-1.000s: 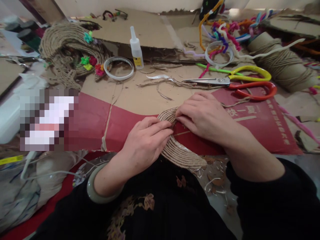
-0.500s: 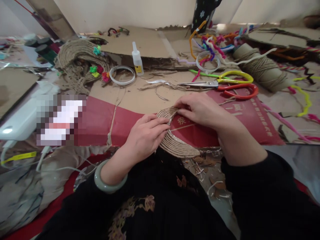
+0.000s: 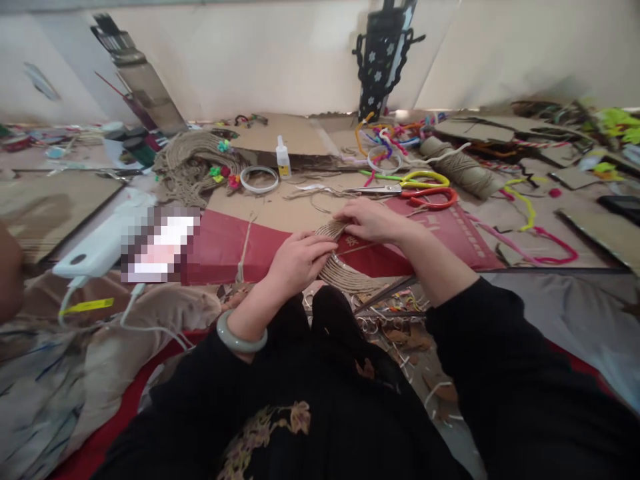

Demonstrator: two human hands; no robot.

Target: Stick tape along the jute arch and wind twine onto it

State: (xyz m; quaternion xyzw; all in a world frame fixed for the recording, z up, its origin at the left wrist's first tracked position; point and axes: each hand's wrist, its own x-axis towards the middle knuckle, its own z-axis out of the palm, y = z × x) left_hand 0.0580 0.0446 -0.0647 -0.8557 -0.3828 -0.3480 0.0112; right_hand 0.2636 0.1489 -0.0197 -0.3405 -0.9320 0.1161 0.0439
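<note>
A curved, crescent-shaped piece made of rows of jute twine [image 3: 345, 277] lies near the front edge of the red and brown cardboard. My left hand [image 3: 300, 263] rests over its left side with the fingers together, gripping it at the inner edge; the thumb is hidden. At the upper end of the crescent, my right hand [image 3: 373, 220] pinches the twine between thumb and fingers. Just behind my right hand lie scissors [image 3: 425, 188] with one yellow and one red handle. A small glue bottle [image 3: 283, 160] stands upright beyond my hands.
A roll of clear tape [image 3: 259, 180] lies beside a finished-looking twine piece [image 3: 187, 163] with coloured flowers. A twine spool [image 3: 463, 167] sits at the right, near pipe cleaners [image 3: 555, 257]. At the left are a white power bank [image 3: 100, 233] with cables and part of another person [image 3: 9, 267].
My view has tilted up, showing more of the wall and the black flowered bottle holder. Both hands stay on the twine crescent with little visible change. Part of another person now shows at left.
</note>
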